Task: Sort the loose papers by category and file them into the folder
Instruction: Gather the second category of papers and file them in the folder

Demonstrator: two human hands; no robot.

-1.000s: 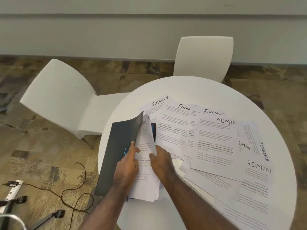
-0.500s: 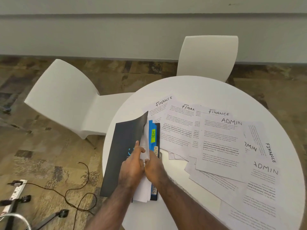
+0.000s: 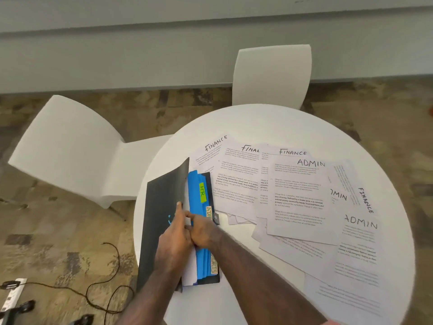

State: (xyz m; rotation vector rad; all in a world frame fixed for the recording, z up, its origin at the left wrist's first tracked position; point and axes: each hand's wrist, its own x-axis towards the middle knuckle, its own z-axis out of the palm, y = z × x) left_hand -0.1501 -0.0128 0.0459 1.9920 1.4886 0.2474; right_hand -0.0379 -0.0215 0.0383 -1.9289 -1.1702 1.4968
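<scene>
A black folder (image 3: 159,219) lies open at the left edge of the round white table (image 3: 257,120). Its cover stands raised, held back by my left hand (image 3: 174,242). Inside are blue dividers (image 3: 195,195) with a green tab marked HR (image 3: 202,192) and further tabs below. White sheets (image 3: 189,270) sit between the cover and the dividers. My right hand (image 3: 202,231) presses on the dividers beside my left hand. Loose papers headed FINANCE (image 3: 293,152) and ADMIN (image 3: 310,163) overlap across the table's middle and right.
Two white chairs stand by the table, one at the left (image 3: 70,148) and one at the back (image 3: 273,73). A black cable (image 3: 103,277) and a power strip (image 3: 11,294) lie on the patterned carpet at the lower left.
The white sheets that my hands held up have gone down into the folder behind the cover. The blue dividers and HR tab have come into sight. My hands have closed together.
</scene>
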